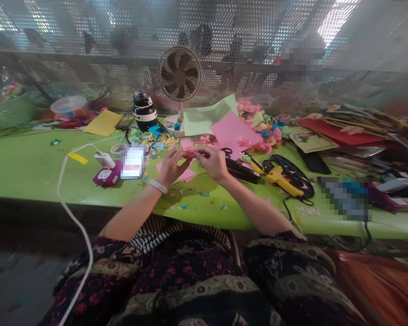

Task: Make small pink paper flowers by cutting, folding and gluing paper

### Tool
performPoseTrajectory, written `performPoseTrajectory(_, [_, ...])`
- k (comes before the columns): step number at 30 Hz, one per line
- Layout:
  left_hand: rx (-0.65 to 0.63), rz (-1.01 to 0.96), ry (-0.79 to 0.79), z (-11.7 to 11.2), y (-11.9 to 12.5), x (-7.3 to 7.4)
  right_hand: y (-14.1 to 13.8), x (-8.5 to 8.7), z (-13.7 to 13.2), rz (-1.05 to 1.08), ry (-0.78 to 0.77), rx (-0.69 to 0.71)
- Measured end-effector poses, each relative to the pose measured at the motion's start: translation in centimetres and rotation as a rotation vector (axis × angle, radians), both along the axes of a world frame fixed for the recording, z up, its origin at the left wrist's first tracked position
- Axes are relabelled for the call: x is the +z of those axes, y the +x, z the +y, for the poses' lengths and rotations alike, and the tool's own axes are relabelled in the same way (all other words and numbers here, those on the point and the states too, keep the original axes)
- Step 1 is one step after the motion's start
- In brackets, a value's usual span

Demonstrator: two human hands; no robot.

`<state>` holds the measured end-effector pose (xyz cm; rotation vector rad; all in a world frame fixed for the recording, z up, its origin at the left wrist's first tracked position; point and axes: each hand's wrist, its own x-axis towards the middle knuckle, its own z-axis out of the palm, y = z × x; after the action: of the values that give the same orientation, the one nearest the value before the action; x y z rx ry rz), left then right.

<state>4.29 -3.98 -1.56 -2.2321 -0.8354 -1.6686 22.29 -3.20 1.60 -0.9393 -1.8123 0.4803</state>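
My left hand (172,165) and my right hand (213,162) meet over the green table (30,167), fingertips pinched together on a small pink paper piece (189,152). A white band sits on my left wrist. Under the hands lies a pink paper square (187,174). A larger pink sheet (233,131) lies just beyond, with black-handled scissors (227,152) on it.
A small fan (179,77) stands at the back, with a black-and-white jar (144,111) to its left. A yellow glue gun (284,181), a phone (133,162) on a white cable, paper flowers (258,124), paper scraps and stacked card sheets (353,127) lie around.
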Motion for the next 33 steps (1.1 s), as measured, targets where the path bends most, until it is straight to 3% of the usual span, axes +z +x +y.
performPoseTrajectory(17, [-0.001,0.027,-0.027,0.03,0.00,-0.20,0.07,0.28,-0.27,-0.225,0.154,-0.112])
performPoseTrajectory(33, [-0.029,0.035,-0.005,-0.06,0.17,-0.08,0.02,0.43,-0.35,-0.178,0.151,-0.070])
